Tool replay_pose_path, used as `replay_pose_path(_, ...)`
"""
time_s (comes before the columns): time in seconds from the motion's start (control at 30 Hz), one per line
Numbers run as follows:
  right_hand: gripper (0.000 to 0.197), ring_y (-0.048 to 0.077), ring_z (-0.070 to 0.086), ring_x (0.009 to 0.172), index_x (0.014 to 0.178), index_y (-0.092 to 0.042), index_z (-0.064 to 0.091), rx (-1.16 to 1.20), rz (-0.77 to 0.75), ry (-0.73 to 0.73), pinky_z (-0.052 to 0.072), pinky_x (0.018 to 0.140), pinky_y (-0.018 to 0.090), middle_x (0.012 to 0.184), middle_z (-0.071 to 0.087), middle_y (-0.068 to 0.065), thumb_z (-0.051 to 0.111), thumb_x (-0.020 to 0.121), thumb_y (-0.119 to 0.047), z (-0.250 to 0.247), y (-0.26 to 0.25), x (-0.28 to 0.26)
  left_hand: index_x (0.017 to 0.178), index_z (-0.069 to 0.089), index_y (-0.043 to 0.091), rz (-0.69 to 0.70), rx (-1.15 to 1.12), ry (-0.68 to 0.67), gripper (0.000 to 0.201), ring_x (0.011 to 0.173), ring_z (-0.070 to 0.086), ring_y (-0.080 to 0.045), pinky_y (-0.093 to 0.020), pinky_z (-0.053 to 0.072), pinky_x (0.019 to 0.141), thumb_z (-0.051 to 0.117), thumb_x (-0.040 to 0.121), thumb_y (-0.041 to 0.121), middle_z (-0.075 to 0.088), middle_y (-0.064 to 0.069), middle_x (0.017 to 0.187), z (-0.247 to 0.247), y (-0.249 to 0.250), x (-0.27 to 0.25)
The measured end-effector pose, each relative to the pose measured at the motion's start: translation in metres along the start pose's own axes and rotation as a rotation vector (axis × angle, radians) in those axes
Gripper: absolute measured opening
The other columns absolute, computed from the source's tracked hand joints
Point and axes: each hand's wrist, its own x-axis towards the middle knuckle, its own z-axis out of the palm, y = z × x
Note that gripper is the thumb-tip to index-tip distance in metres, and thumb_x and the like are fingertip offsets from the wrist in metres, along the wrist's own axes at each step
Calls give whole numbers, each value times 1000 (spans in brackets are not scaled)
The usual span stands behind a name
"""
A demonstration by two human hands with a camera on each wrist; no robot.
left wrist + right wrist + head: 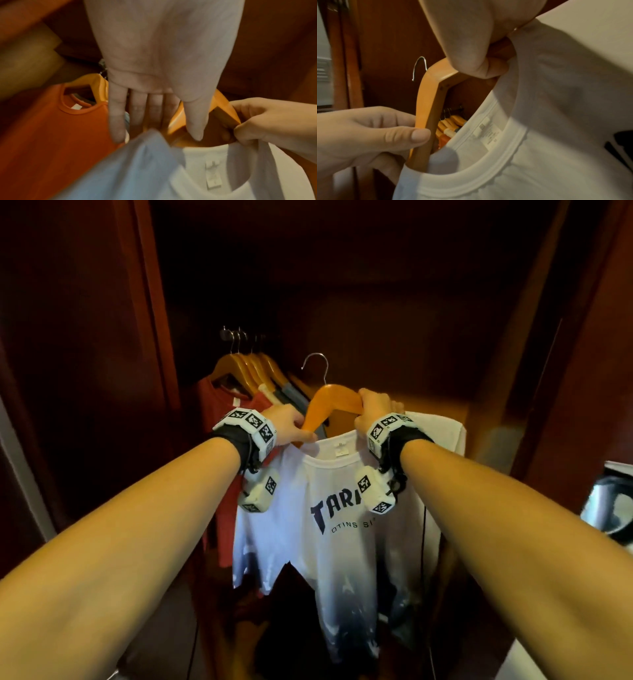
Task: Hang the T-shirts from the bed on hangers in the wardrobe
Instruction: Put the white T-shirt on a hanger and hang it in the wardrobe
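Note:
A white T-shirt (329, 508) with dark lettering hangs in front of the open wardrobe, partly on a wooden hanger (329, 402) whose metal hook (317, 364) points up, free of the rail. My left hand (303, 433) pinches the hanger's left arm (426, 108) between thumb (418, 135) and fingers, just above where that arm enters the collar (488, 162). My right hand (366, 412) grips the hanger's right arm together with the collar's edge (247, 147); that arm's end is hidden under the shirt's shoulder.
Several wooden hangers (246, 364) hang on the rail at the left, one holding a red shirt (219, 412) (51, 135), with other garments behind. A white cloth (442, 433) lies at the right. Dark wooden wardrobe walls (85, 371) close in on both sides.

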Motion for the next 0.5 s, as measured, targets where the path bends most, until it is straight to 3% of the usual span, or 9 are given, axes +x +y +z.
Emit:
replay_pose_path(0.13,26,30,60,100,112,-25,52,-88,42,-19,37,96,43,93,59,3,55,92,-9,13,9,28,112,66,12,-26,-127,-229,36,85,62,-22,-28,54,64,66,93,43,65,-6,102,3,-4,40)
replay_pose_path(0.2,26,29,60,100,112,-26,52,-123,50,-16,36,98,44,93,60,2,54,93,-9,19,13,43,114,64,13,-32,-157,-271,38,90,68,-24,-33,57,73,66,92,44,67,-7,111,2,-10,64)
replay_pose_path(0.33,18,28,62,95,96,-27,48,-168,70,-11,34,97,43,86,61,-1,50,94,-9,30,21,74,95,71,15,49,-54,-78,42,88,66,-25,-38,53,79,69,85,55,71,-6,90,-5,-27,118)
replay_pose_path(0.4,20,28,61,94,93,-28,47,-195,94,-19,34,98,43,84,60,-1,49,94,-8,34,25,88,90,66,18,82,51,-16,44,94,63,-25,-39,51,84,66,84,61,69,-7,98,-7,-33,144)
replay_pose_path(0.5,20,28,62,96,93,-28,47,-235,141,-23,34,98,44,85,59,-1,53,92,-9,39,33,103,106,62,20,124,147,18,41,103,59,-26,-35,45,83,58,92,58,66,-9,118,-6,-41,175)
